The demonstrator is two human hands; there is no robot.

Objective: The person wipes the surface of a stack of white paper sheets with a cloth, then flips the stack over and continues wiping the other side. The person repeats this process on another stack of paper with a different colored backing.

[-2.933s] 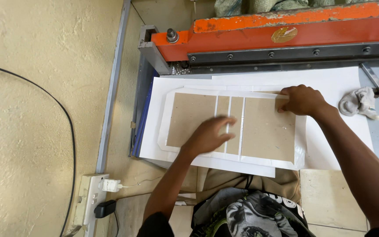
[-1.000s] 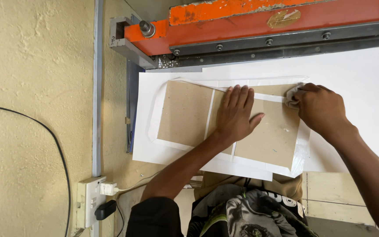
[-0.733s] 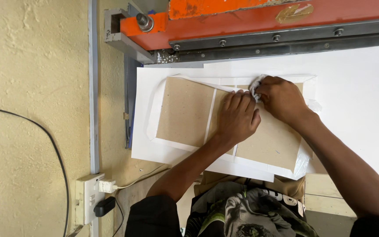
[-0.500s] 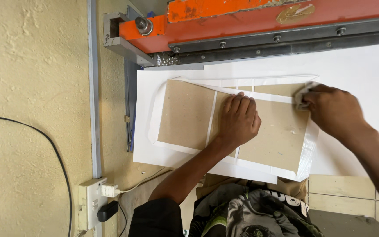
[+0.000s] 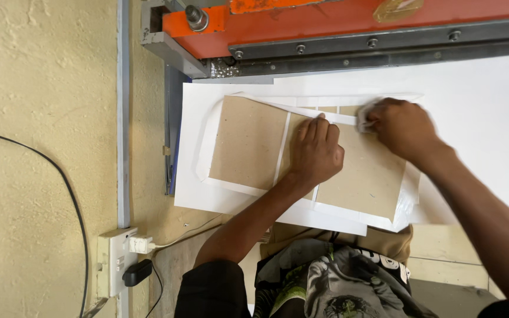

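We have our left hand (image 5: 316, 150) pressed flat, fingers together and stretched out, on the brown cardboard panels (image 5: 248, 144) that lie on a white sheet of paper (image 5: 207, 188) on the bench; the weight of the palm seems meant to pin the boards so they cannot slide. Narrow white gaps separate the panels, and a folded white flap (image 5: 293, 109) runs along their top edge. Our right hand (image 5: 405, 126) sits just beside the left, at that top edge, with its fingers closed on what looks like a small white cloth (image 5: 365, 118), though the blur there makes it hard to be sure. The cloth is pressed down where the flap meets the cardboard, apparently to smooth the paper flat. Beyond the sheet stands an orange machine (image 5: 349, 20) with a dark metal bar (image 5: 384, 50) across its front. To the left, on the wall, a white socket (image 5: 113, 262) holds a plug, and a black cable (image 5: 48, 176) curves nearby.
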